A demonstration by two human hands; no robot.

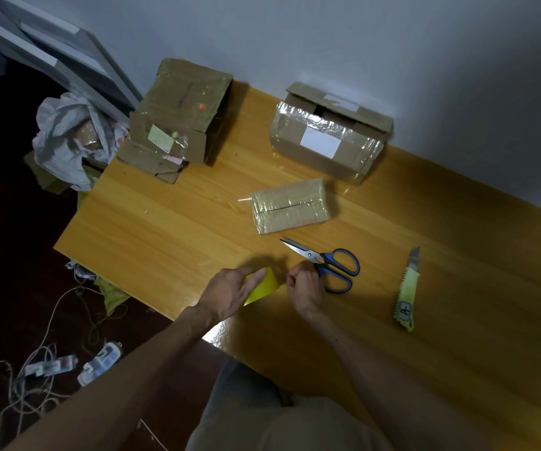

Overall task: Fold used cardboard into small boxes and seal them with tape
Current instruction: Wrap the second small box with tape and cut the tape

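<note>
Left hand [230,292] holds yellow tape [264,288], right hand [305,286] curled just beside it.

Yellow-brown wooden bench [171,222] set against a plain grey wall [360,43] — dimly lit, glare on its near edge — with a dark floor [9,255], loose cables [35,369] and leaning grey panels [51,50] at left.

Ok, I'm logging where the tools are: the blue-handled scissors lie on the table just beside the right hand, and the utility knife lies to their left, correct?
Not quite. The head view shows the utility knife lying to the right of the blue-handled scissors, not their left. The scissors do lie on the table just beside the right hand.
</note>
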